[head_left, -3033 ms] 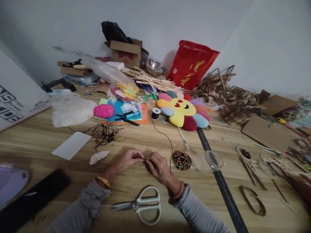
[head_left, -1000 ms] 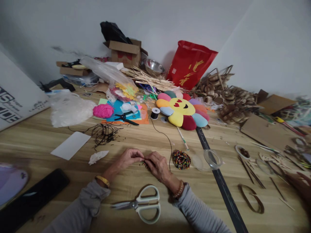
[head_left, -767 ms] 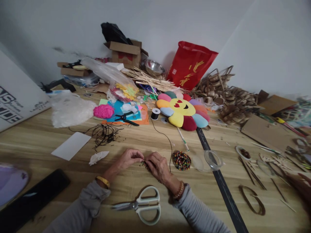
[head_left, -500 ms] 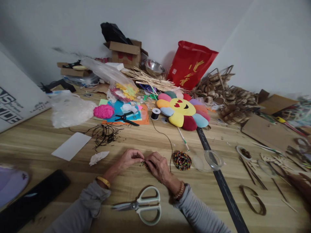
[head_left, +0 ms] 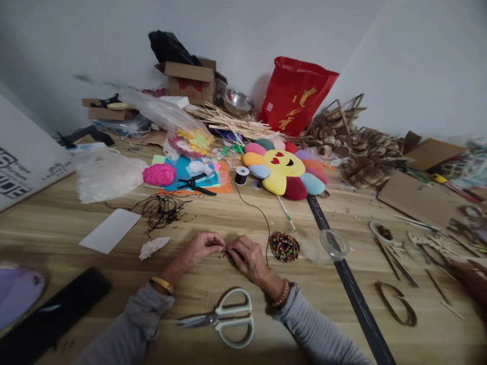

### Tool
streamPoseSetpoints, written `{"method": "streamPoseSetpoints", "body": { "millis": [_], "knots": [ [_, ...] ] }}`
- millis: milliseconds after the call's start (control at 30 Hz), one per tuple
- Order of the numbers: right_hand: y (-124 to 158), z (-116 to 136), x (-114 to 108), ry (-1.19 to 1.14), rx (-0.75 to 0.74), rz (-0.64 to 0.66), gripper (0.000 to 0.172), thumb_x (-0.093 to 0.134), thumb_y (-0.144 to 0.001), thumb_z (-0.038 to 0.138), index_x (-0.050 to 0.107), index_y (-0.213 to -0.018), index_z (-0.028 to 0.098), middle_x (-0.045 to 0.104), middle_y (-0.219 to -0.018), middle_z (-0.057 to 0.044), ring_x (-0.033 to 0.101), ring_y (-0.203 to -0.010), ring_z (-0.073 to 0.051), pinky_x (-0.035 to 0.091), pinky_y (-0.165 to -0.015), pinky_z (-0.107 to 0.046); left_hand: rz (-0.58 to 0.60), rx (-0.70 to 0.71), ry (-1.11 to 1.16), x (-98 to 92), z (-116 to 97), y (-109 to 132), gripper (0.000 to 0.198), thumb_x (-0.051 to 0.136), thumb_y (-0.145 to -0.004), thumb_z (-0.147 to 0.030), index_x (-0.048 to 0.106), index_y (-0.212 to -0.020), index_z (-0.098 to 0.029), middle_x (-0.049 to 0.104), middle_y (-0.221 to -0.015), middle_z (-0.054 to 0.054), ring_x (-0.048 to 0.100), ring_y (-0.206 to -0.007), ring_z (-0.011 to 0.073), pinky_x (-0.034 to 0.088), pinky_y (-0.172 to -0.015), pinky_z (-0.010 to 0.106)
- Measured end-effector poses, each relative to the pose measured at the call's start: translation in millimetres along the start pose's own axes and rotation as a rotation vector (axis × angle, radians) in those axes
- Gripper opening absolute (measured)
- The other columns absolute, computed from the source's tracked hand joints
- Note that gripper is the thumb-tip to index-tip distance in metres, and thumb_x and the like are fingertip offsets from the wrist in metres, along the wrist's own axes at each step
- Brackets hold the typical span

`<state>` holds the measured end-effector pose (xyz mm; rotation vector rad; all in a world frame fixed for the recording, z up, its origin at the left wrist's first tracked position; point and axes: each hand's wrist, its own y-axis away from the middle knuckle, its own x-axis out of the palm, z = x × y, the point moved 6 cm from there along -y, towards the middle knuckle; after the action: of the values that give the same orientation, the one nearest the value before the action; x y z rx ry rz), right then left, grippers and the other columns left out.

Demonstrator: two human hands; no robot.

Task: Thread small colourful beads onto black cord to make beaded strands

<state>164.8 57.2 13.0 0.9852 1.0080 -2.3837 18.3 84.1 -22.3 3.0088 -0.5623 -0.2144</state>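
My left hand (head_left: 205, 245), fingers pinched together, meets my right hand (head_left: 248, 257) over the middle of the wooden table. Between their fingertips is a small string of dark beads (head_left: 225, 255), partly hidden by the right fingers. A coil of multicoloured beads (head_left: 284, 247) lies just right of my right hand. Black cord (head_left: 255, 207) runs from a spool (head_left: 241, 175) down towards the right hand. White-handled scissors (head_left: 224, 318) lie partly open below both hands, blades pointing left. Crumpled white tissue (head_left: 154, 247) is left of my left hand.
A phone (head_left: 57, 312) lies at the lower left, near a white card (head_left: 110, 230) and tangled black cord (head_left: 162, 210). Behind sits a flower cushion (head_left: 285, 165). A clear round lid (head_left: 334, 245) rests on a dark strip (head_left: 359, 299). Another person's hand (head_left: 470, 276) is at the right edge.
The view has shifted slightly, so the background items sit a little further left and higher. Both hands keep nearly the same pinch at the beads.
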Motion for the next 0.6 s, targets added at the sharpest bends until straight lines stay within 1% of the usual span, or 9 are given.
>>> {"method": "streamPoseSetpoints", "body": {
  "millis": [133,267,600],
  "knots": [
    [-0.6,0.6,0.0,0.004,-0.001,-0.001,0.019,0.045,-0.096,0.023,0.061,-0.088,0.019,0.062,-0.082,-0.007,0.057,-0.077,-0.018,0.046,-0.068,-0.028,0.017,0.009,-0.018,0.6,0.8,-0.8,0.023,0.073,-0.068,-0.035,0.068,-0.073,-0.013,0.069,-0.07,0.004,0.06,-0.067,0.0161,0.046,-0.065,0.027],
    [-0.8,0.6,-0.2,0.016,0.004,-0.003,0.02,0.044,-0.096,0.024,0.061,-0.088,0.019,0.062,-0.082,-0.007,0.056,-0.077,-0.018,0.045,-0.068,-0.028,0.011,0.001,-0.001,0.6,3.1,-1.7,0.025,0.073,-0.067,-0.036,0.067,-0.072,-0.013,0.067,-0.069,0.004,0.059,-0.067,0.0161,0.046,-0.065,0.027],
    [-1.0,1.2,-1.0,0.043,0.002,0.016,0.019,0.044,-0.096,0.023,0.061,-0.088,0.017,0.063,-0.083,-0.006,0.055,-0.077,-0.018,0.044,-0.068,-0.027,-0.001,-0.031,-0.006,0.4,1.2,-0.7,0.018,0.072,-0.066,-0.03,0.067,-0.071,-0.014,0.066,-0.068,0.002,0.058,-0.067,0.0158,0.046,-0.068,0.028]
  ]
}}
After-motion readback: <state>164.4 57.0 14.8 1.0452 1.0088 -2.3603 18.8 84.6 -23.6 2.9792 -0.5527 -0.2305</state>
